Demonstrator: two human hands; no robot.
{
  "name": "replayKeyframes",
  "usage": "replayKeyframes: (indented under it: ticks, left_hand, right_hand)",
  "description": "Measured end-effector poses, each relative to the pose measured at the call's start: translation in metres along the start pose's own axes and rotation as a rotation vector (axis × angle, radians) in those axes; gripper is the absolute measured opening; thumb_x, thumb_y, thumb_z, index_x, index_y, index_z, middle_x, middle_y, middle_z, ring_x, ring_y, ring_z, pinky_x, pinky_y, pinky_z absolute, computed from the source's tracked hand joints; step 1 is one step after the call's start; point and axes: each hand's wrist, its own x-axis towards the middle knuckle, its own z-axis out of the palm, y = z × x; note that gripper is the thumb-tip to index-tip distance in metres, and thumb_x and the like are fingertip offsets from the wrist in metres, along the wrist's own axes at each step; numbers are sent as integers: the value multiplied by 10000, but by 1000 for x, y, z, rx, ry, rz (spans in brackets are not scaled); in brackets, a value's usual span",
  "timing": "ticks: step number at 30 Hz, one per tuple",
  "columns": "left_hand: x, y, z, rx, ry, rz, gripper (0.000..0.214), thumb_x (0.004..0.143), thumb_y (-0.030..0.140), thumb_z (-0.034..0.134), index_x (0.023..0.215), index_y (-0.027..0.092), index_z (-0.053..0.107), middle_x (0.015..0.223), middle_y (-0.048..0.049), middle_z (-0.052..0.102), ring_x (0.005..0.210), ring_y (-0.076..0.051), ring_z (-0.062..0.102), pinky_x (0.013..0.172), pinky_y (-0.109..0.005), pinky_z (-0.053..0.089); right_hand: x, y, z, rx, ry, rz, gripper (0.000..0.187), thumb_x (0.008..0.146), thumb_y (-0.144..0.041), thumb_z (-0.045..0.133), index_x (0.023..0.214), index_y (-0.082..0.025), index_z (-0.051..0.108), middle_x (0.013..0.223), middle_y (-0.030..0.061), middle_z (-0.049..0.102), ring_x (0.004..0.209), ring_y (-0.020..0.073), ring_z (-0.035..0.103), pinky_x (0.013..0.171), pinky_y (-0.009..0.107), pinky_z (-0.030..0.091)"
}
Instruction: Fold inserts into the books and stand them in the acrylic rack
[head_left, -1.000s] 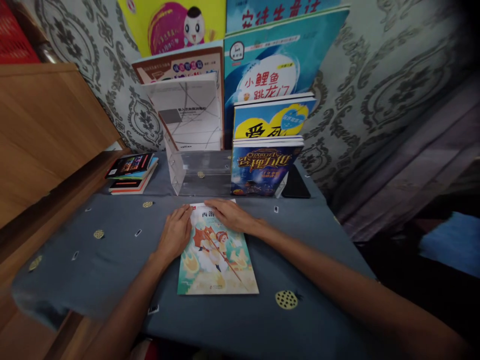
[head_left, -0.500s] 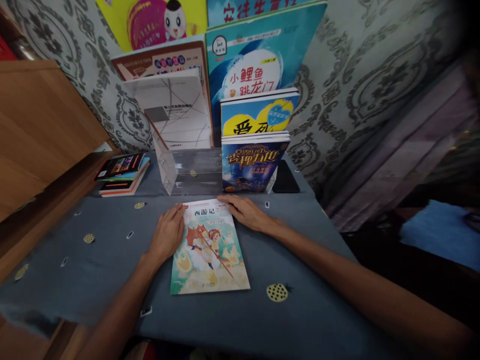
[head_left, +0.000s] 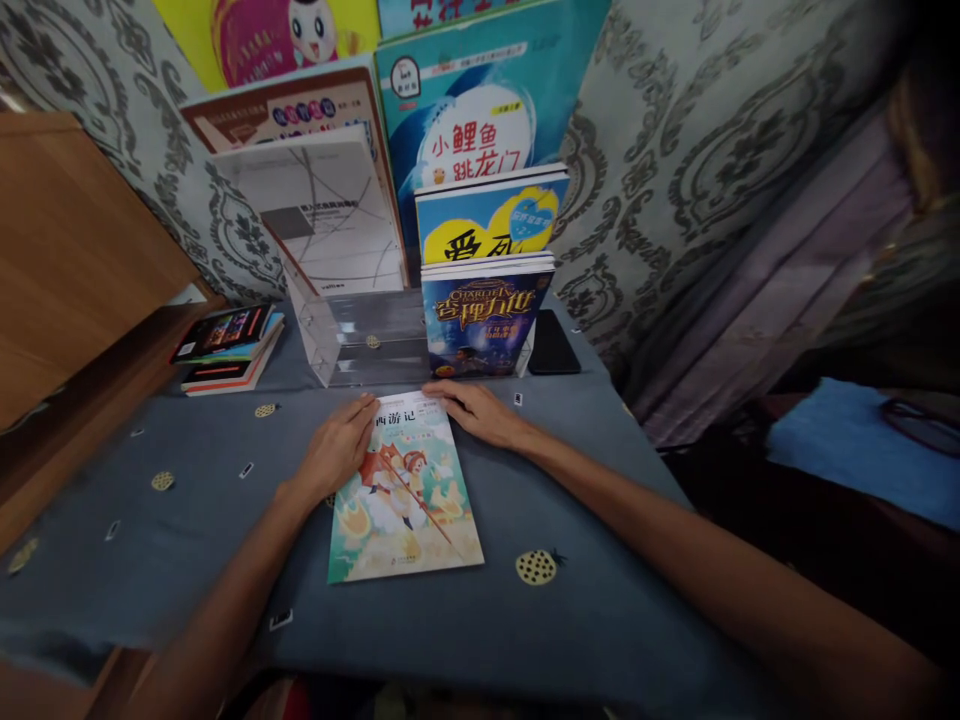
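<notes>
A picture-covered book (head_left: 409, 500) lies closed and flat on the cloth, its white-topped cover facing up. My left hand (head_left: 339, 448) rests at its upper left edge, fingers stretched out and overlapping the corner and the start of the title. At the upper right corner lies my right hand (head_left: 480, 412), fingers extended across the top edge. Neither hand grips the book. Just beyond them stands a clear acrylic book rack (head_left: 360, 375), with a dark blue book (head_left: 484, 320) at the front of its right side.
More upright books fill the rack, including a white one (head_left: 322, 215) and a teal one (head_left: 480, 110). A small book stack (head_left: 229, 345) sits at the back left. A black phone-like slab (head_left: 553, 345) lies right of the rack. Blue cloth (head_left: 862, 450) shows at far right.
My left fingers have shifted slightly onto the book's upper left corner, now covering part of the title. The whole view has moved a little, so everything sits further left.
</notes>
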Motion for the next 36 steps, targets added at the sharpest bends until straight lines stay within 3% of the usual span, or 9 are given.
replayKeyframes:
  ticks: [8,12,17,21,30,36]
  left_hand:
    - [48,28,11,-170,-110,105,445,969,183,391,1357,196,609,1438,-67,605,1355,-205,543,1174,-413,410]
    - [61,30,16,-266,-110,128,431,951,165,406,1304,195,652,1376,-69,653,1302,-206,588,1154,-414,432]
    - [62,24,21,-335,-70,137,426,950,170,398,1270,194,678,1333,-75,680,1257,-201,618,1130,-412,453]
    - [60,25,20,-310,-111,189,427,976,230,404,1335,215,634,1389,-64,645,1291,-208,596,1131,-415,448]
    - [60,30,19,-147,-230,252,489,1049,362,296,1478,209,473,1556,-55,475,1475,-193,384,1185,-415,342]
    - [63,34,17,-42,-287,258,500,1056,338,256,1511,199,410,1574,-75,452,1462,-194,398,1156,-396,339]
  right_hand:
    - [0,2,2,10,4,-25,420,972,-150,429,1347,-209,610,1324,88,683,1236,224,634,1075,459,480]
    - [-4,4,-2,-13,1,-30,443,965,-140,421,1365,-205,602,1367,93,657,1276,231,611,1097,475,463]
    - [-17,3,-7,-52,-25,-26,485,948,-100,427,1382,-237,595,1410,66,630,1356,225,546,1134,490,437]
    - [-27,0,-5,-48,-23,-85,495,938,-68,422,1349,-251,627,1410,52,629,1410,229,479,1152,499,428]
    - [-39,-4,-1,-79,3,-155,478,950,-57,422,1318,-257,653,1412,59,625,1392,214,498,1160,491,432]
    - [-38,-5,-1,-94,-2,-165,489,932,-26,434,1299,-248,669,1393,65,638,1379,226,515,1151,501,441]
